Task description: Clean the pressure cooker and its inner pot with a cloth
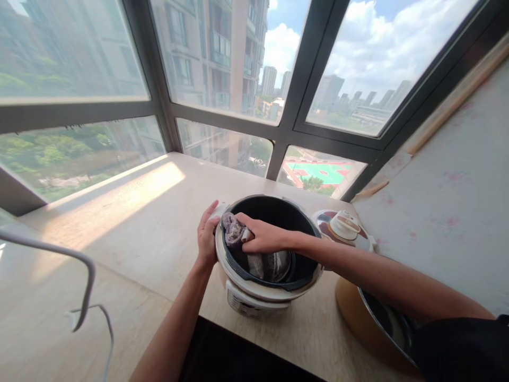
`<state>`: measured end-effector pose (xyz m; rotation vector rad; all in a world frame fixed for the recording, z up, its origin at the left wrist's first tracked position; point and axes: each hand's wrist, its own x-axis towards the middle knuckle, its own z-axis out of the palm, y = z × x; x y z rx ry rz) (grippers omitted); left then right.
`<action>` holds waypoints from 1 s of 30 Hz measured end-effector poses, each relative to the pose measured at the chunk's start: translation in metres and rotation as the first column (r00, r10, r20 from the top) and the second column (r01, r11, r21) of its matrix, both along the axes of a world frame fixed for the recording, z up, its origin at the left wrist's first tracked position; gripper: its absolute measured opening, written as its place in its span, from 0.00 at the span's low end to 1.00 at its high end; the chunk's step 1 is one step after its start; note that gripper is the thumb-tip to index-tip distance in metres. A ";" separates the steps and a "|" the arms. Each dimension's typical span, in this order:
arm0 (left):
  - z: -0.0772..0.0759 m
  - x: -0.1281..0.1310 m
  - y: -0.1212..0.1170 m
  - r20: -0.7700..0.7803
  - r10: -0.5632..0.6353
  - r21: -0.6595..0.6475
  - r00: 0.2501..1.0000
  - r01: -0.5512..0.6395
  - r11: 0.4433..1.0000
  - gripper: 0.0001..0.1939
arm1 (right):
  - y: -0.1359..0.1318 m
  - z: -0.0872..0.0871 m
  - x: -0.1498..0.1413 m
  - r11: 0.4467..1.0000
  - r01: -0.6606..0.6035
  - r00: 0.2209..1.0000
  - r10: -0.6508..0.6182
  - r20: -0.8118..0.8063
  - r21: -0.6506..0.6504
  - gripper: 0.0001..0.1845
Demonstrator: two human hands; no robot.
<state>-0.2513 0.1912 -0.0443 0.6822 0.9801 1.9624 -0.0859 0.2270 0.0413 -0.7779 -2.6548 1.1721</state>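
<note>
In the middle of the head view an electric pressure cooker [258, 303] stands on the windowsill with its lid off and its dark inside showing. My left hand [207, 233] grips the cooker's left side at the white handle, fingers wrapped at the rim. My right hand [262, 233] reaches over the cooker from the right and holds a grey-brown cloth [234, 229] against the inner left wall. Part of the cloth hangs down inside toward the bottom. The right fingertips are partly hidden by the cloth.
The cooker's lid [345, 227] lies behind to the right, near the papered wall [445, 212]. A tan pot [358, 313] with a dark inside stands at the right, under my right forearm. A white cable [89, 270] loops at the left. Framed windows [226, 111] border the sill [151, 239].
</note>
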 end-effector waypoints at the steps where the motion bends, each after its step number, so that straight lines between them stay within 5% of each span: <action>1: 0.000 0.000 0.000 -0.004 0.002 -0.002 1.000 -0.002 1.000 0.28 | -0.002 0.001 0.003 0.998 -0.067 0.998 0.067 0.004 -0.005 0.31; 7: 0.003 0.000 -0.003 -0.067 0.016 -0.049 0.998 -0.019 0.999 0.26 | -0.016 0.013 0.026 0.951 -0.308 0.951 0.308 0.029 -0.009 0.31; 13: -0.001 -0.003 -0.002 -0.134 0.020 -0.044 0.991 -0.026 0.999 0.25 | -0.019 0.018 0.039 0.953 -0.294 0.950 0.299 -0.084 0.072 0.37; 16: -0.009 -0.005 0.001 -0.109 -0.011 -0.017 0.994 0.009 1.000 0.25 | -0.016 0.019 0.030 0.970 -0.182 0.953 0.215 -0.213 0.163 0.39; 19: -0.014 -0.005 0.003 -0.123 0.032 0.045 0.992 -0.027 0.999 0.22 | -0.013 0.022 0.010 0.952 -0.047 0.981 0.101 -0.164 0.304 0.39; 25: -0.009 -0.002 0.004 -0.188 0.024 0.124 0.982 -0.001 0.992 0.16 | -0.002 0.026 -0.029 0.781 0.145 0.971 -0.229 0.063 0.608 0.36; 30: -0.012 -0.004 0.009 -0.052 -0.110 0.118 0.993 0.116 0.986 0.22 | 0.006 0.034 -0.037 0.667 0.160 0.921 -0.366 0.132 0.728 0.31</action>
